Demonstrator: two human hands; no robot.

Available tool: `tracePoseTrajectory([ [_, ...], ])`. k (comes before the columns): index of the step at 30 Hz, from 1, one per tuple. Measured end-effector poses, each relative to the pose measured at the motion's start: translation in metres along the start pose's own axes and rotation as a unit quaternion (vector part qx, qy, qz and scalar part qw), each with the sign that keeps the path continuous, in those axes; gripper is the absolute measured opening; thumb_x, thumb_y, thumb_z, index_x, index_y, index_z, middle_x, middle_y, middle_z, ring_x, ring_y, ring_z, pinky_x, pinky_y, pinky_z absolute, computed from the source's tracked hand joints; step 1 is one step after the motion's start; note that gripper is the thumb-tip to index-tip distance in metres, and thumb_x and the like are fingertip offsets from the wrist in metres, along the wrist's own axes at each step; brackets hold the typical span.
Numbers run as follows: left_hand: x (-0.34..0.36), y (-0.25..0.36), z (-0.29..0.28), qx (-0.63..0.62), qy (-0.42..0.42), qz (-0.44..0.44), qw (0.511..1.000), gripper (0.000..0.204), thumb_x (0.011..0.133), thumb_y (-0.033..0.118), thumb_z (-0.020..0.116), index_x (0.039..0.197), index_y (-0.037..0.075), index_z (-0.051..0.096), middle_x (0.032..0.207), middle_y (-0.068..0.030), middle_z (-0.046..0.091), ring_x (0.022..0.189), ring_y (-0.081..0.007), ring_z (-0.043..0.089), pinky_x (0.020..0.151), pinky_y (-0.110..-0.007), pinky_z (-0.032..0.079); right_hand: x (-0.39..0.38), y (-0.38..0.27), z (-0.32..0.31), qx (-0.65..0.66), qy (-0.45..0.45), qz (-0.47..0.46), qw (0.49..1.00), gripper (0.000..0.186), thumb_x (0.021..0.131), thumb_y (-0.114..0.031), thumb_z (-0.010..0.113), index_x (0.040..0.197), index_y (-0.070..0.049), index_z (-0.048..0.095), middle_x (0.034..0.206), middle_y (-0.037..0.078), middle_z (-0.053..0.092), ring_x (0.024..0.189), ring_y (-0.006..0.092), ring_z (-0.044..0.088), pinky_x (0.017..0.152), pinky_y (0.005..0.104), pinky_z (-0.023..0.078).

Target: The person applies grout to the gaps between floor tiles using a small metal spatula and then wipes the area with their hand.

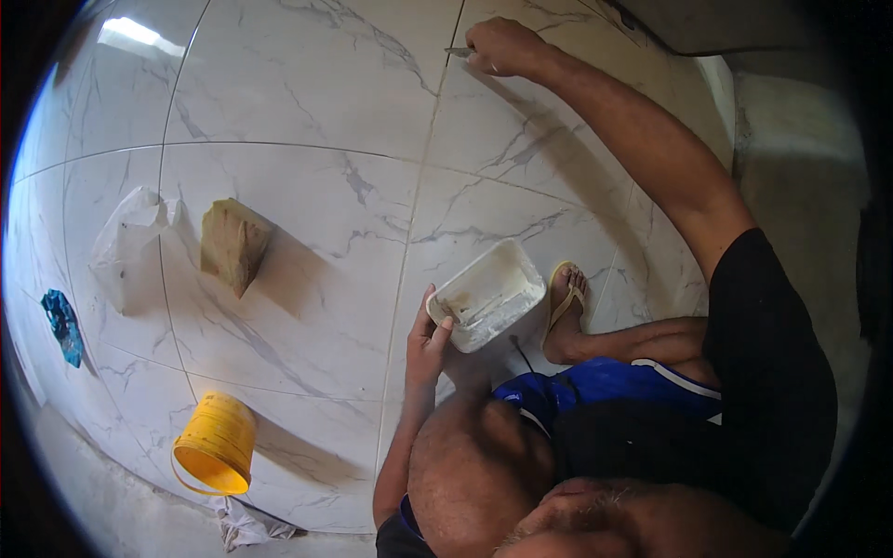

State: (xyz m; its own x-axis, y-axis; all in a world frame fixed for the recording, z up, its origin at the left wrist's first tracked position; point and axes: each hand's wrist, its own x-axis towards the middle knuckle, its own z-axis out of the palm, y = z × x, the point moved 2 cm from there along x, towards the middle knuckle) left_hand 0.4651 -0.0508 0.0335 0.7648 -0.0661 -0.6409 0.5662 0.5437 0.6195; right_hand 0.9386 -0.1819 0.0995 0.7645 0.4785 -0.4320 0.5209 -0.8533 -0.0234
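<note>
My left hand (430, 349) grips the near-left rim of a white plastic tub (502, 324), with the thumb over its edge. Pale residue smears the inside of the tub. My right hand (505, 46) reaches far forward, its fingers closed round a small putty knife (458, 52) that is mostly hidden by them. The exposed tip of the knife is at the joint line (450, 70) between two white marbled floor tiles (307, 84).
To the left stand a tan block-shaped object (233, 246) and a clear plastic bag (126, 246). Blue crumpled plastic (62, 325) lies farther left. A yellow bucket (219, 432) tips toward me beside a whitish rag (246, 525). My sandalled foot (567, 298) is right of the tub.
</note>
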Motion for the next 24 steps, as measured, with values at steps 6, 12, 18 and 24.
tracePoseTrajectory([
  [6,0.0,-0.003,0.0,0.041,-0.053,0.015,0.998,0.068,0.101,0.006,0.064,0.161,0.001,0.032,0.149,-0.0162,0.053,0.135,-0.0216,0.052,0.115,-0.035,0.039,0.019,-0.047,-0.018,-0.126,-0.066,-0.009,0.99,0.02,0.083,-0.005,0.066,0.098,0.003,0.076,0.101,0.021,0.076,0.096,0.0394,0.074,0.077,0.0516,0.06],
  [12,0.003,-0.004,0.002,0.032,-0.063,-0.003,0.997,0.067,0.102,0.013,0.064,0.159,-0.005,0.033,0.16,-0.0199,0.044,0.146,-0.0267,0.043,0.121,-0.038,0.032,0.012,-0.073,0.007,-0.134,-0.022,-0.037,0.99,0.016,0.082,-0.007,0.065,0.09,0.001,0.077,0.09,0.021,0.075,0.088,0.0392,0.075,0.072,0.0502,0.061],
  [18,0.008,-0.004,0.003,0.045,-0.061,0.02,0.997,0.067,0.102,0.007,0.063,0.161,0.0,0.033,0.146,-0.0159,0.055,0.132,-0.0218,0.054,0.113,-0.035,0.041,-0.029,-0.122,0.052,-0.087,-0.001,-0.057,0.995,0.016,0.084,-0.01,0.064,0.084,-0.007,0.08,0.088,0.017,0.077,0.083,0.0317,0.077,0.065,0.0454,0.062],
  [24,0.005,-0.004,0.002,0.024,-0.043,0.005,0.999,0.065,0.103,0.008,0.061,0.161,0.0,0.032,0.15,-0.0156,0.053,0.134,-0.0213,0.053,0.114,-0.034,0.039,-0.096,-0.185,0.047,-0.043,-0.122,-0.097,0.987,0.013,0.082,-0.012,0.067,0.083,-0.009,0.08,0.084,0.015,0.075,0.08,0.0287,0.076,0.063,0.0444,0.061],
])
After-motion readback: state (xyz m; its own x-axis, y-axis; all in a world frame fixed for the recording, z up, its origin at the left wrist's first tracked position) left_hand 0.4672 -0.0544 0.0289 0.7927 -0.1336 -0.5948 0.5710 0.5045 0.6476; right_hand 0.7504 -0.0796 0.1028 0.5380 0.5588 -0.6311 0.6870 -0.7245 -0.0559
